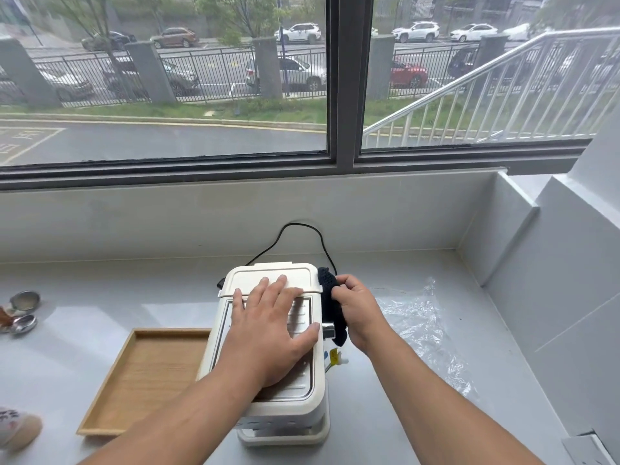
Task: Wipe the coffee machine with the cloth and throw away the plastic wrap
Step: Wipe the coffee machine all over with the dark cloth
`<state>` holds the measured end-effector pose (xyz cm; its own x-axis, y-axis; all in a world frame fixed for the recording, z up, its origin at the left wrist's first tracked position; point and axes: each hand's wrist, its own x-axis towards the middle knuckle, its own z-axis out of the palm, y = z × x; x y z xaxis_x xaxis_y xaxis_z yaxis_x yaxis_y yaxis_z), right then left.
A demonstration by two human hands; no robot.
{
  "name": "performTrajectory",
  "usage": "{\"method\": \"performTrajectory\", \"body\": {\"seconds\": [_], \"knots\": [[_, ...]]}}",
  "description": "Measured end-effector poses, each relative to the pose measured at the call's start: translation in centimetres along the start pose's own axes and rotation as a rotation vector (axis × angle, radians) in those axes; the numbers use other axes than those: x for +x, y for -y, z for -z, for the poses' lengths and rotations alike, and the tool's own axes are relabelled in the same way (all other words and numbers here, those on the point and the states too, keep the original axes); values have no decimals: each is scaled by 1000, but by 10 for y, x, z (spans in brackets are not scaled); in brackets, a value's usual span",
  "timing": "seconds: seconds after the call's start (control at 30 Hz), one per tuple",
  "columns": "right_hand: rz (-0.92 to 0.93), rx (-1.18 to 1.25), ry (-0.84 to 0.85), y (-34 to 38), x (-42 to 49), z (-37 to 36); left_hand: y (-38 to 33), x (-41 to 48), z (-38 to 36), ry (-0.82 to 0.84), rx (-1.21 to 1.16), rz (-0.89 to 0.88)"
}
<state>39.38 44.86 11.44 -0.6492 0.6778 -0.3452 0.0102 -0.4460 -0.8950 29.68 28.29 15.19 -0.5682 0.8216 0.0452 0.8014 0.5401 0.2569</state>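
Pressing flat and open on the coffee machine (268,333), the left hand (268,327) is steadying it; the right hand (357,313) is gripping the cloth (330,290) against its right side, plastic wrap (419,323) lying nearby.

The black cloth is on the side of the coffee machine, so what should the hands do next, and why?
Probably slide the black cloth down the coffee machine's right side. The right hand presses it there near the top, and the left hand lies flat on the lid, steadying it. The plastic wrap can wait.
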Motion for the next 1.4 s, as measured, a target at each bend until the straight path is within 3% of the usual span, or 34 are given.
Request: {"method": "performTrajectory", "body": {"seconds": [0.17,0.33,0.57,0.67,1.0,1.1,1.23,1.4], "knots": [[98,-44,-44,3,-3,-6,0,2,-1,9,2,1],[246,-254,-115,14,-11,-14,2,2,-4,7,-9,-2],[524,-817,-150,30,-22,-34,3,2,-2,6,-22,-19],[552,-973,-124,32,-26,-41,4,1,-1,13,-27,-23],[584,-1107,-151,33,-53,-65,11,2,10,36,-190,-18],[589,-1076,-117,30,-57,-79,14,2,15,-36,-370,8],[447,-831,-145,29,-64,-102,21,-2,24,-117,-663,122],[299,-856,-123,31,-76,-118,40,-1,39,18,-637,4]]}}
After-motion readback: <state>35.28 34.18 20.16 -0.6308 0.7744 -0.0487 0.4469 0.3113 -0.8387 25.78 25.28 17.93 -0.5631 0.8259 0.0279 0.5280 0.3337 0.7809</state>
